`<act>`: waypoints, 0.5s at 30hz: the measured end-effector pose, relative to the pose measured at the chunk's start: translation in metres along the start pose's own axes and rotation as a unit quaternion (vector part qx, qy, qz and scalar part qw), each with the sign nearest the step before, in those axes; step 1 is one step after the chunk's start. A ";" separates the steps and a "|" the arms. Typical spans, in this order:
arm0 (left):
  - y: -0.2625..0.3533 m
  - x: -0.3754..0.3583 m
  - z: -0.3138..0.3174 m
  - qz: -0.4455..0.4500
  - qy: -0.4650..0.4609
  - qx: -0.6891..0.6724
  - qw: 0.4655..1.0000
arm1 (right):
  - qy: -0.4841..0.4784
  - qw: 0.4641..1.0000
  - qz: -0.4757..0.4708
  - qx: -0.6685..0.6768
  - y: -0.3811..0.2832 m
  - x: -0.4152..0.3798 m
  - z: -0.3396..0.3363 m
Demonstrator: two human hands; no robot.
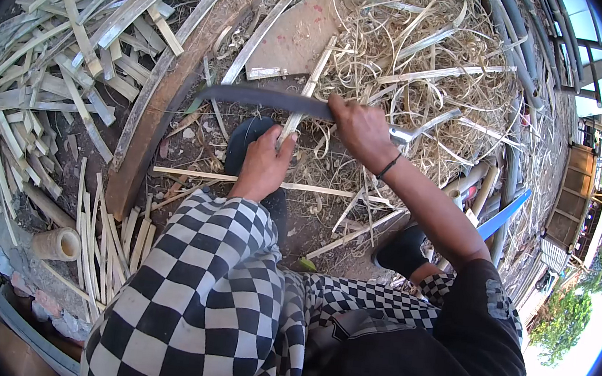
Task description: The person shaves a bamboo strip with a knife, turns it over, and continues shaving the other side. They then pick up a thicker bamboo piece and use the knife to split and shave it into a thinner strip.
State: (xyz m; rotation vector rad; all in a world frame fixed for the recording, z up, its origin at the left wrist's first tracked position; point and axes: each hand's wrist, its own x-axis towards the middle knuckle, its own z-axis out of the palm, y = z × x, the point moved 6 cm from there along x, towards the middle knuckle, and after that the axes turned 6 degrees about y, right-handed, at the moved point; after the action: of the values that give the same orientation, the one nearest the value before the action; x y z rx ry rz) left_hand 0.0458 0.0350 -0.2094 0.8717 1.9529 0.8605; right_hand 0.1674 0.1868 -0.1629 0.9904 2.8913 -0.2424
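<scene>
My right hand [366, 131], with a dark band at the wrist, is closed around the handle of a machete. Its long dark blade [266, 99] points left and crosses a narrow bamboo strip [316, 79]. Just below the blade, my left hand [266, 161] pinches the lower part of that strip between thumb and fingers. The strip slants up and to the right, its far end over the pile of shavings [404, 45]. Under my left hand is a dark shoe [246, 142], partly covered by it.
Split bamboo pieces [55, 81] lie heaped at the left beside a long wooden beam [168, 90]. A flat board [299, 34] lies ahead, partly under shavings. A thin strip [330, 190] crosses the ground near my feet. At the right lie poles and a flat blue piece [505, 214].
</scene>
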 end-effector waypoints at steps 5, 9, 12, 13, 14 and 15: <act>-0.003 0.001 0.001 -0.015 0.005 -0.006 1.000 | -0.011 0.999 0.031 0.027 -0.003 -0.001 0.007; -0.002 -0.001 0.000 0.006 0.037 -0.010 0.999 | 0.014 1.000 0.021 0.012 0.009 0.000 0.006; -0.006 0.003 0.003 -0.022 0.001 -0.003 1.000 | 0.003 0.999 0.040 -0.006 0.003 0.005 0.003; -0.007 0.002 0.003 -0.028 0.006 -0.008 1.000 | -0.017 0.999 0.050 -0.008 -0.002 0.001 0.002; -0.009 0.001 0.003 -0.022 -0.001 -0.028 0.999 | -0.004 1.000 0.014 -0.012 -0.008 -0.006 0.006; -0.005 0.000 -0.001 -0.025 -0.002 -0.026 0.999 | -0.006 1.000 0.014 -0.009 -0.008 -0.005 0.007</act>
State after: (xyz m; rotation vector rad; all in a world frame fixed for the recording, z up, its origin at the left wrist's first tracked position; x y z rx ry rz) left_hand 0.0440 0.0323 -0.2128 0.7913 1.9316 0.8758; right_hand 0.1669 0.1765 -0.1685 1.0225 2.8605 -0.2202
